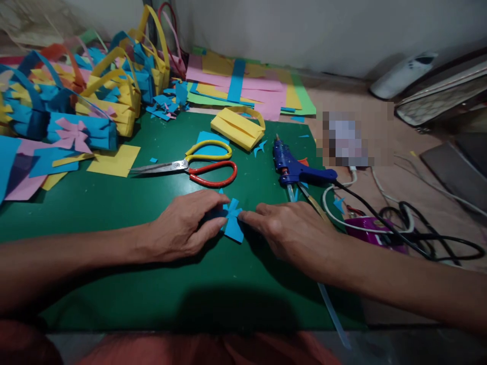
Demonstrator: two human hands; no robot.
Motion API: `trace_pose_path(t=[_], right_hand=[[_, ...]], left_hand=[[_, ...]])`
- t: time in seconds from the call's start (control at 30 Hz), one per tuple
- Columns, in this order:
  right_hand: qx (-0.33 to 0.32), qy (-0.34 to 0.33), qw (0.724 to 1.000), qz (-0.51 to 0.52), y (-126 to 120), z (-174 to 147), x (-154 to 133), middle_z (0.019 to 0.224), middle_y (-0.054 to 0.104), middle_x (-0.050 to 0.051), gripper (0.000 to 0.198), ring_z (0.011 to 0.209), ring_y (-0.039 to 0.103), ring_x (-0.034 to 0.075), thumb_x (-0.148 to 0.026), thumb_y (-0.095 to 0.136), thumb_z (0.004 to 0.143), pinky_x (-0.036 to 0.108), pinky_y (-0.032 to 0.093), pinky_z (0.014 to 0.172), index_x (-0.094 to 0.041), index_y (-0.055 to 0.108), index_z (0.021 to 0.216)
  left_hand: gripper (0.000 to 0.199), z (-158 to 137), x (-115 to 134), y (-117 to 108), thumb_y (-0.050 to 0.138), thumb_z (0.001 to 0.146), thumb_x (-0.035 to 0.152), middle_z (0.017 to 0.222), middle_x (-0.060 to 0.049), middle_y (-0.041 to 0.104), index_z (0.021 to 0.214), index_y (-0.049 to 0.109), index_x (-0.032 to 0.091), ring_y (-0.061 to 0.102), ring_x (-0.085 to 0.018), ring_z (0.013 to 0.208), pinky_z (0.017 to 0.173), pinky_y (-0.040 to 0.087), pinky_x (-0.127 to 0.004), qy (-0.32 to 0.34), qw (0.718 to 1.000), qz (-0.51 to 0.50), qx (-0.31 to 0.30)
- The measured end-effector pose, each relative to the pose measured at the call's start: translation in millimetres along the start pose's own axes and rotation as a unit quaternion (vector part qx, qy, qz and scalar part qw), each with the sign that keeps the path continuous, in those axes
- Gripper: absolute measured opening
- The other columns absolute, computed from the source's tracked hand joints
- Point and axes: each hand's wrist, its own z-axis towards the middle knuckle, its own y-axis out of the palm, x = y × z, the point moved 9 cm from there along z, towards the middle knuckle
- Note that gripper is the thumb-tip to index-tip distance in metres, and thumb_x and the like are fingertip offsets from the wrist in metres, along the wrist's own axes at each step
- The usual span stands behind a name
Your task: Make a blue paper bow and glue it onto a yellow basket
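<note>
A small blue paper bow [234, 230] lies on the green mat, its cut tails spread. My left hand [186, 220] has thumb and fingers closed around the bow's left side and hides that part. At its right edge are the fingertips of my right hand [287, 233], closed, with the index finger on the paper. Just beyond the hands lie scissors [182, 165] with one yellow and one red handle, blades pointing left. A yellow paper bag [238, 129] with a handle rests behind them. To the right is a blue glue gun [294, 165] with its glue stick in.
Finished paper bags [81, 132] crowd the back left. Coloured paper sheets [247, 83] are stacked along the wall. A yellow square [114, 160] and blue scraps [167, 104] lie about. Cables [437, 238], a purple device [375, 233] and a blurred-out phone [346, 139] sit at right.
</note>
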Motion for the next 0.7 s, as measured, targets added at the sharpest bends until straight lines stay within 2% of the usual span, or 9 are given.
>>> trace_pose_path(t=[0.13,0.23,0.47,0.7], right_hand=[[0.002,0.003,1.0,0.001,-0.9,1.3,1.1,0.072,0.063,0.001,0.03,0.05,0.045,0.012,-0.011,0.053,0.081,0.029,0.008,0.045,-0.027,0.063,0.103],[0.012,-0.005,1.0,0.006,-1.1,1.4,2.1,0.071,0.061,0.001,0.026,0.051,0.043,0.012,-0.013,0.051,0.083,0.028,0.008,0.045,-0.026,0.064,0.1],[0.07,-0.042,0.997,0.012,-2.2,1.8,2.9,0.076,0.058,0.003,0.025,0.057,0.044,0.013,-0.011,0.049,0.084,0.028,0.01,0.048,-0.024,0.064,0.098],[0.051,-0.031,0.998,0.02,-6.2,10.2,7.1,0.082,0.059,0.004,0.029,0.063,0.047,0.013,-0.011,0.046,0.085,0.028,0.012,0.048,-0.025,0.066,0.1]], left_hand=[[0.019,-3.6,11.9,4.3,0.044,0.091,0.024,0.085,-0.009,0.063,0.09,0.059,0.013,0.053,-0.019,0.075,0.064,0.042,-0.033,0.072,0.992,0.107,-0.006],[0.021,-6.9,16.6,8.7,0.045,0.091,0.026,0.087,-0.009,0.063,0.089,0.062,0.015,0.05,-0.02,0.071,0.06,0.039,-0.034,0.1,0.982,0.159,-0.014],[0.02,-12.6,23.2,10.6,0.047,0.089,0.023,0.087,-0.011,0.063,0.088,0.064,0.013,0.049,-0.02,0.07,0.06,0.041,-0.034,0.116,0.981,0.154,-0.019],[0.018,-15.9,27.0,13.3,0.046,0.09,0.022,0.091,-0.01,0.063,0.09,0.062,0.014,0.052,-0.019,0.075,0.065,0.044,-0.033,0.118,0.985,0.118,-0.038]])
